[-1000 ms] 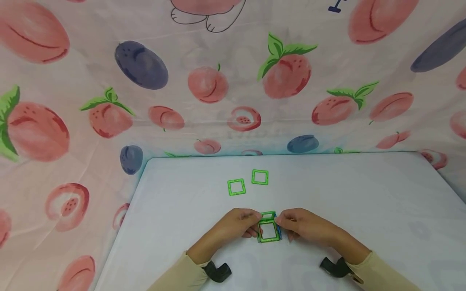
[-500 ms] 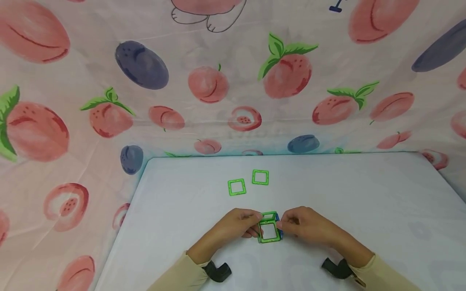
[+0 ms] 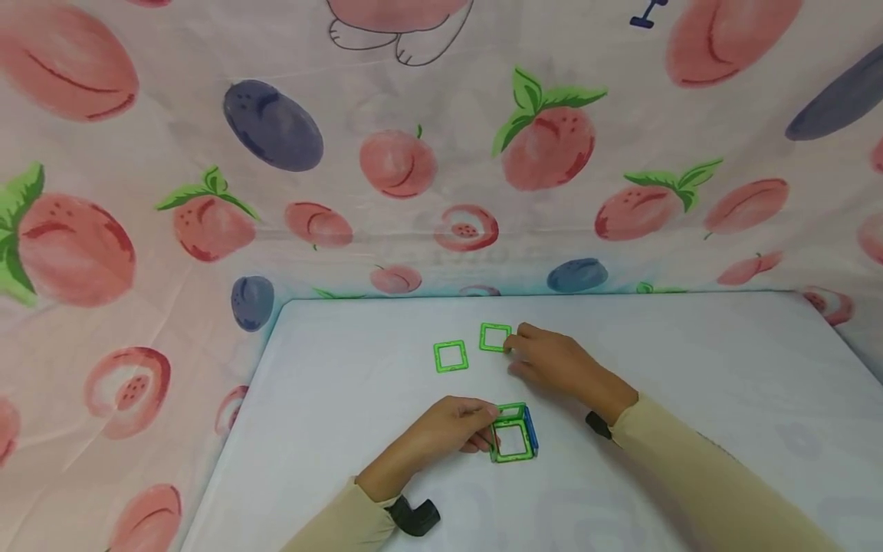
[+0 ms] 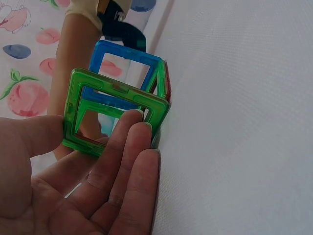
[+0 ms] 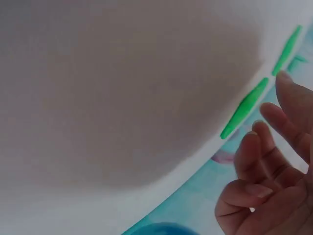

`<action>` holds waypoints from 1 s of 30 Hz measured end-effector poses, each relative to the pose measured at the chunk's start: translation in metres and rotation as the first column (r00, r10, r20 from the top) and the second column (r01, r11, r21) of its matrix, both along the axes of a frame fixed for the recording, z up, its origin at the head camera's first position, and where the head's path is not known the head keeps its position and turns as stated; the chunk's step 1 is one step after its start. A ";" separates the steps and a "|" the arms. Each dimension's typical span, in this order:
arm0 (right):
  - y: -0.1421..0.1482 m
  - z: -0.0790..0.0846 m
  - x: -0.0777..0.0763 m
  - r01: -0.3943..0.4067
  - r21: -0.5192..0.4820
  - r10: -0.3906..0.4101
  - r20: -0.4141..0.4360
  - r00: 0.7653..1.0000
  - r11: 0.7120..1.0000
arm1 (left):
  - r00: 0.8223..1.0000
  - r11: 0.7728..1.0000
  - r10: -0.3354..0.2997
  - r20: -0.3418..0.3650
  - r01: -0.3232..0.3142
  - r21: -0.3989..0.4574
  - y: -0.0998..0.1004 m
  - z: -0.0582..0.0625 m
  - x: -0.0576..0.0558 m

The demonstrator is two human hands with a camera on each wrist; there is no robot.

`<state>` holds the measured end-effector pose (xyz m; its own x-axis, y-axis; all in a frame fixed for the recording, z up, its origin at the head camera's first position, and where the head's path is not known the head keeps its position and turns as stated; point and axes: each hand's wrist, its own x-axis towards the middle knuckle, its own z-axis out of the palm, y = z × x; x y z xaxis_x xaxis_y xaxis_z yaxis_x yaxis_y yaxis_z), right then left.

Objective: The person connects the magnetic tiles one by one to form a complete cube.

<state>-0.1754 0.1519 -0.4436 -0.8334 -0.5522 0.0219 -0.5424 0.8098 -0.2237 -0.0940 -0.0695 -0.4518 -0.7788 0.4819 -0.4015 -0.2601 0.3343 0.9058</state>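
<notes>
My left hand (image 3: 455, 425) grips a small box of square magnetic tiles by its left side, just above or on the table. Its thumb lies against one edge of a green tile (image 4: 117, 88), with the other fingers underneath and behind. A blue tile (image 4: 128, 52) and a reddish one (image 4: 167, 81) form other sides. Farther back, my right hand (image 3: 552, 360) reaches a loose green magnetic tile (image 3: 482, 337), its fingertips at the tile's right edge in the head view. In the right wrist view, the right hand's fingers (image 5: 252, 152) are loosely bent around nothing.
A second loose green tile (image 3: 438, 359) lies flat to the left of the first. The white table (image 3: 345, 368) ends at a fruit-printed cloth (image 3: 310, 261) behind it. Dark wrist devices (image 3: 417, 517) sit at the sleeves.
My right hand has left the tile box and moved up and back to the loose green tile. The left hand still holds the box in place.
</notes>
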 end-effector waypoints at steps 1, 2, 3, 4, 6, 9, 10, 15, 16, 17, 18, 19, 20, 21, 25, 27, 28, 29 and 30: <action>-0.003 0.000 -0.003 -0.011 0.033 0.012 -0.018 1.000 0.999 | 1.000 1.000 -0.001 -0.001 0.001 0.002 0.000 0.000 0.000; -0.006 0.000 -0.005 -0.023 0.055 0.025 -0.034 0.999 0.998 | 1.000 1.000 -0.002 0.000 0.002 0.003 0.001 0.000 0.000; -0.008 0.000 -0.007 -0.028 0.071 0.031 -0.042 0.999 0.997 | 1.000 1.000 -0.002 -0.001 0.002 0.004 0.001 0.000 0.000; -0.011 0.000 -0.010 -0.030 0.080 0.033 -0.044 0.998 0.996 | 1.000 1.000 -0.002 -0.002 0.002 0.004 0.001 0.000 0.000; -0.015 -0.001 -0.014 -0.031 0.095 0.035 -0.044 0.998 0.995 | 1.000 1.000 -0.003 -0.001 0.003 0.003 0.002 0.000 0.000; -0.020 -0.003 -0.019 -0.032 0.112 0.037 -0.040 0.999 0.993 | 1.000 1.000 -0.003 0.002 0.003 0.002 0.002 0.001 0.000; -0.021 -0.004 -0.020 -0.032 0.115 0.037 -0.041 0.998 0.993 | 1.000 1.000 -0.003 0.003 0.003 0.002 0.003 0.001 0.000; -0.021 -0.007 -0.025 -0.030 0.114 0.033 -0.020 0.999 0.993 | 1.000 1.000 -0.002 0.002 0.002 0.004 0.003 0.001 0.000; -0.020 -0.007 -0.026 -0.024 0.113 0.025 -0.010 1.000 0.993 | 1.000 1.000 -0.001 0.001 0.001 0.003 0.003 0.000 0.001; -0.019 -0.007 -0.026 -0.016 0.111 0.015 0.005 1.000 0.994 | 1.000 1.000 -0.001 -0.001 0.001 0.003 0.003 0.000 0.001; -0.018 -0.007 -0.026 -0.006 0.109 0.004 0.018 1.000 0.994 | 1.000 1.000 -0.001 -0.002 0.001 0.003 0.003 0.000 0.001; -0.017 -0.007 -0.027 0.003 0.105 -0.007 0.031 0.999 0.994 | 1.000 1.000 -0.002 -0.004 0.002 0.003 0.003 0.000 0.001; -0.015 -0.007 -0.027 0.012 0.102 -0.016 0.045 0.999 0.995 | 1.000 1.000 -0.003 -0.006 0.003 0.003 0.003 0.000 0.001; -0.014 -0.006 -0.026 0.016 0.100 -0.021 0.053 0.998 0.995 | 1.000 1.000 -0.004 -0.009 0.004 0.004 0.002 0.000 0.001; -0.005 -0.005 -0.024 0.035 0.100 -0.045 0.099 0.994 0.994 | 1.000 1.000 -0.008 -0.018 0.008 0.006 0.001 0.000 0.001; 0.000 -0.004 -0.021 0.047 0.101 -0.060 0.128 0.990 0.994 | 1.000 1.000 -0.008 -0.020 0.008 0.008 0.001 0.000 0.002; 0.003 -0.003 -0.019 0.055 0.099 -0.069 0.145 0.987 0.994 | 1.000 1.000 -0.008 -0.020 0.008 0.007 0.000 0.000 0.002; 0.006 -0.003 -0.017 0.064 0.099 -0.079 0.158 0.984 0.993 | 1.000 1.000 -0.007 -0.021 0.007 0.008 0.000 0.001 0.002; 0.009 -0.002 -0.015 0.072 0.096 -0.088 0.172 0.981 0.993 | 1.000 1.000 -0.006 -0.023 0.006 0.009 0.000 0.001 0.002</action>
